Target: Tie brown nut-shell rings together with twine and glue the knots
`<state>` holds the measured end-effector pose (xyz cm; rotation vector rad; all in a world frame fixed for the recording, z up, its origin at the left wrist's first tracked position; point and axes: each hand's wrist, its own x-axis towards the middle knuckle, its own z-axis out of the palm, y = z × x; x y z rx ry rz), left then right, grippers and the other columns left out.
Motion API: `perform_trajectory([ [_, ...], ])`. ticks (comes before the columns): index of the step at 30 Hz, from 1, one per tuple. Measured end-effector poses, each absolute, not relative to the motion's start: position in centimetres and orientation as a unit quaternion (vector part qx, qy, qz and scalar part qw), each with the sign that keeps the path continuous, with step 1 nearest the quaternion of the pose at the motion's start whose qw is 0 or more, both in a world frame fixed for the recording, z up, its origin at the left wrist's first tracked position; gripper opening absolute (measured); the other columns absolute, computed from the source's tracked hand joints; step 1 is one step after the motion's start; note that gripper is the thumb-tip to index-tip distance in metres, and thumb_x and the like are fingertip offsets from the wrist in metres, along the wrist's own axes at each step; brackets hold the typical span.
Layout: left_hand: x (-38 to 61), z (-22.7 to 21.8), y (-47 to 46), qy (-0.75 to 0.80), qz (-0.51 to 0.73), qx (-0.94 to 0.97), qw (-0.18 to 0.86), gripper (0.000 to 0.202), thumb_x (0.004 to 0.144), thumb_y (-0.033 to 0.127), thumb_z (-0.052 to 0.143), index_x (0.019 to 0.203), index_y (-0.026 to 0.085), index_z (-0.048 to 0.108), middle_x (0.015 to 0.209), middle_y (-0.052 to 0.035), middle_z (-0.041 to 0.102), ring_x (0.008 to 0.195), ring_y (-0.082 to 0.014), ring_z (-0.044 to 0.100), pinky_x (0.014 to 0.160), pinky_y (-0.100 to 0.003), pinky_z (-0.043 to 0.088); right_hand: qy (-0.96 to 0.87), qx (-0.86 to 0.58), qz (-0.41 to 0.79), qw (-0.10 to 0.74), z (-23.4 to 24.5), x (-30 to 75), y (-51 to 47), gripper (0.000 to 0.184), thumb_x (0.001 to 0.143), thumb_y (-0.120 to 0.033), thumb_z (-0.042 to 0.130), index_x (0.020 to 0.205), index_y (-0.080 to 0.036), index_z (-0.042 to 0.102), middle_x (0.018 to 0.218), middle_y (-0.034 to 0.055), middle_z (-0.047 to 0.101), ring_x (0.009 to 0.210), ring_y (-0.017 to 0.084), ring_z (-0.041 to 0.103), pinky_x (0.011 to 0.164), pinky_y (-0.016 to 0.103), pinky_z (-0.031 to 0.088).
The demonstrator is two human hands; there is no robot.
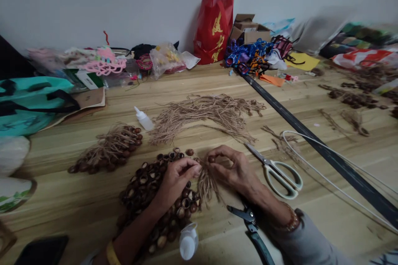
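My left hand (pixel 183 174) is closed, its thumb and forefinger pinching the top of a strand of jute twine. Between the thumb and forefinger of my right hand (pixel 236 172) sits a small round brown nut shell (pixel 212 159). A short tassel of jute twine (pixel 207 186) hangs between the two hands, partly behind my right fingers. Under and beside my left forearm lies a heap of hollow brown nut shells (pixel 144 180), and a single shell (pixel 189 152) rests just beyond my fingers. Farther off, a long pile of cut jute twine (pixel 205 114) spreads over the wooden table (pixel 174 85).
Scissors (pixel 276 169) and green-handled pruning shears (pixel 253 227) lie at my right. White glue bottles stand or lie near: one (pixel 144 119) behind, another (pixel 188 243) in front. Shells tied with twine (pixel 107 149) lie left. A white cable (pixel 329 147) loops right; a red bag (pixel 214 25) stands behind.
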<state>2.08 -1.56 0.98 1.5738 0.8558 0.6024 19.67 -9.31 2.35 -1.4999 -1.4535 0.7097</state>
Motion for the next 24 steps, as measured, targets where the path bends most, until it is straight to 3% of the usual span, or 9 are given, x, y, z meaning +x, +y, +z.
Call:
perform_trajectory([
  [6, 2.1, 0.5, -1.5, 0.359, 0.262, 0.674, 0.59, 0.017, 0.077, 0.029, 0.063, 0.067, 0.015, 0.066, 0.064, -0.0004, 0.061, 0.064, -0.0145, 0.054, 0.062, -0.022, 0.044, -0.557, -0.631, 0.323, 0.433, 3.3, 20.8, -9.7, 0.01, 0.08, -0.019, 0.058, 0.087, -0.018, 0.066, 0.087, 0.0026, 0.069, 0.083, 0.019, 0.062, 0.075, 0.028, 0.046],
  [15, 2.0, 0.5, -1.5, 0.35, 0.269, 0.663, 0.605, 0.018, 0.079, 0.027, 0.061, 0.067, 0.015, 0.065, 0.064, -0.0005, 0.06, 0.064, -0.0145, 0.054, 0.062, -0.023, 0.043, -0.646, -0.667, 0.243, 0.28, 2.6, 23.2, -9.9, 0.009, 0.076, -0.02, 0.062, 0.083, -0.021, 0.068, 0.084, 0.0037, 0.069, 0.075, 0.02, 0.063, 0.07, 0.029, 0.046],
  [24, 2.0, 0.2, -1.4, 0.344, 0.274, 0.669, 0.599, 0.018, 0.08, 0.028, 0.061, 0.069, 0.015, 0.067, 0.064, -0.001, 0.063, 0.064, -0.015, 0.057, 0.063, -0.023, 0.044, -0.624, -0.674, 0.293, 0.267, 2.1, 24.4, -10.2, 0.014, 0.076, -0.017, 0.062, 0.088, -0.019, 0.067, 0.083, 0.0053, 0.07, 0.074, 0.021, 0.064, 0.067, 0.029, 0.046],
])
